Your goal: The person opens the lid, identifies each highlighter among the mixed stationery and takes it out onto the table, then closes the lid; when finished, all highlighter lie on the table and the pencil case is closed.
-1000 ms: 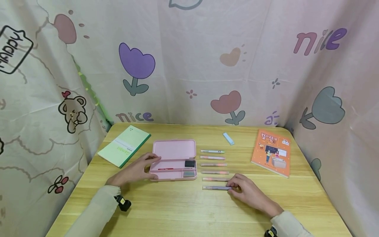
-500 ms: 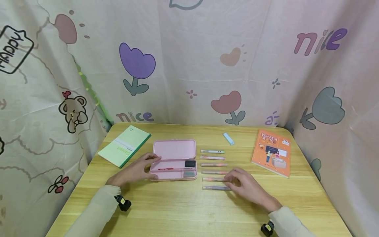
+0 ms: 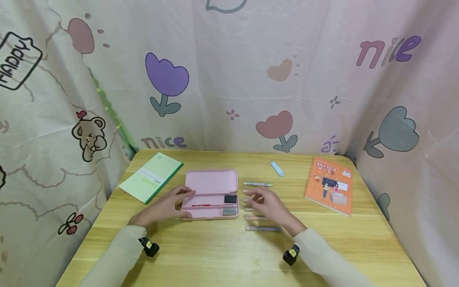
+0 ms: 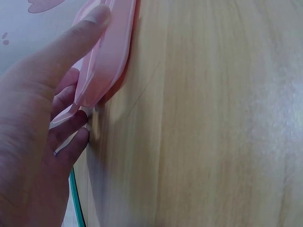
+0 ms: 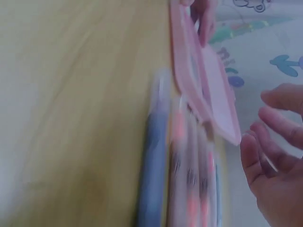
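My left hand (image 3: pixel 163 207) holds the left end of the open pink pencil case (image 3: pixel 211 181); in the left wrist view the thumb lies on the rim of the case (image 4: pixel 113 52), fingers behind it. Inside the case are a thin red pen (image 3: pixel 202 205), a black block (image 3: pixel 230 198) and a grey block (image 3: pixel 229 211). Right of the case, several pens lie in a row, from a white-and-green pen (image 3: pixel 257 184) down to a grey-blue pen (image 3: pixel 263 229). Above the middle pens hovers my right hand (image 3: pixel 270 205), partly hiding them. The right wrist view shows this hand (image 5: pixel 279 165) empty, fingers loosely bent.
A green notebook (image 3: pixel 151 177) lies at the back left of the wooden table (image 3: pixel 215 255). An orange book (image 3: pixel 328 186) is at the right, and a small light-blue stick-shaped box (image 3: pixel 277 169) lies behind the pens. Printed curtains (image 3: pixel 222 59) hang around the table.
My right hand has left the right end of the lowest pen and moved left and away from me, over the upper pens. The left hand stays on the pencil case.
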Action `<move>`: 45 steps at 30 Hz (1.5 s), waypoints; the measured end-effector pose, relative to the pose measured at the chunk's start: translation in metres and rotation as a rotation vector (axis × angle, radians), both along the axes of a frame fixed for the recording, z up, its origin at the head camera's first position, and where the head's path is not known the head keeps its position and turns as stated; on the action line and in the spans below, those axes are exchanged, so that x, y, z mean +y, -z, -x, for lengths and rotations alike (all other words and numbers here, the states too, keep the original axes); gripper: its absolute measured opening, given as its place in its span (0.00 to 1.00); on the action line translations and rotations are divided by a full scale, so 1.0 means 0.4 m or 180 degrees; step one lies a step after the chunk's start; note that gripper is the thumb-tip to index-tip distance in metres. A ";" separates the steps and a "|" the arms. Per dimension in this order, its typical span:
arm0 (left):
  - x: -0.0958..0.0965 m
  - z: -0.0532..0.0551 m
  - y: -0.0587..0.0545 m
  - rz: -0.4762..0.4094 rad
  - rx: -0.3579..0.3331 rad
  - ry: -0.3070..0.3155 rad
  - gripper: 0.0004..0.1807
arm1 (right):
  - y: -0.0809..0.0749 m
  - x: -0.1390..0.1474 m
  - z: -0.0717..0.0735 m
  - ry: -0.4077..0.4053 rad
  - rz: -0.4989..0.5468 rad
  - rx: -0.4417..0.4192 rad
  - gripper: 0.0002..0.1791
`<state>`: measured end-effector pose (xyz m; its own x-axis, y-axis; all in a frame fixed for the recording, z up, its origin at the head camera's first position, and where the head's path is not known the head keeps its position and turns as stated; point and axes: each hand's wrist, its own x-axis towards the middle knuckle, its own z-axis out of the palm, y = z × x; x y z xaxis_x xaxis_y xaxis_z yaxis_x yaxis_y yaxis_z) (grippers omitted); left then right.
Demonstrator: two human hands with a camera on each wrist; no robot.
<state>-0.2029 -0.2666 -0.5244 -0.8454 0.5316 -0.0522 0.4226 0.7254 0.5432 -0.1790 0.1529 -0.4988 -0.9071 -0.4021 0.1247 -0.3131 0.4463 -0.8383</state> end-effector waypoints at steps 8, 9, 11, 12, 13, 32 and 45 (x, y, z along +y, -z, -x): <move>0.001 -0.003 0.003 -0.0030 -0.0047 -0.0034 0.52 | 0.010 -0.100 0.051 0.0273 0.0362 -0.0618 0.22; 0.001 -0.004 0.003 -0.0036 -0.0050 -0.0042 0.52 | 0.012 -0.109 0.055 0.0265 0.0397 -0.0682 0.23; 0.002 -0.005 0.004 -0.0029 -0.0043 -0.0062 0.51 | 0.017 -0.125 0.064 0.0243 0.0490 -0.0753 0.25; 0.002 -0.005 0.004 -0.0025 -0.0034 -0.0068 0.51 | 0.020 -0.133 0.068 0.0230 0.0540 -0.0780 0.26; 0.002 -0.005 0.005 -0.0026 -0.0023 -0.0069 0.50 | 0.021 -0.140 0.072 0.0225 0.0596 -0.0811 0.27; 0.003 -0.022 0.002 -0.0068 0.0235 -0.0180 0.50 | 0.030 -0.178 0.085 0.0351 0.0924 -0.1186 0.37; 0.011 -0.037 0.015 -0.0459 0.0183 -0.0734 0.85 | 0.029 -0.174 0.091 0.0510 0.1390 -0.1297 0.47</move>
<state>-0.1882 -0.2623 -0.5305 -0.9443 0.3233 0.0616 0.2885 0.7229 0.6279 -0.2154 0.0832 -0.5103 -0.9613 -0.2470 -0.1221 0.1132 0.0499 -0.9923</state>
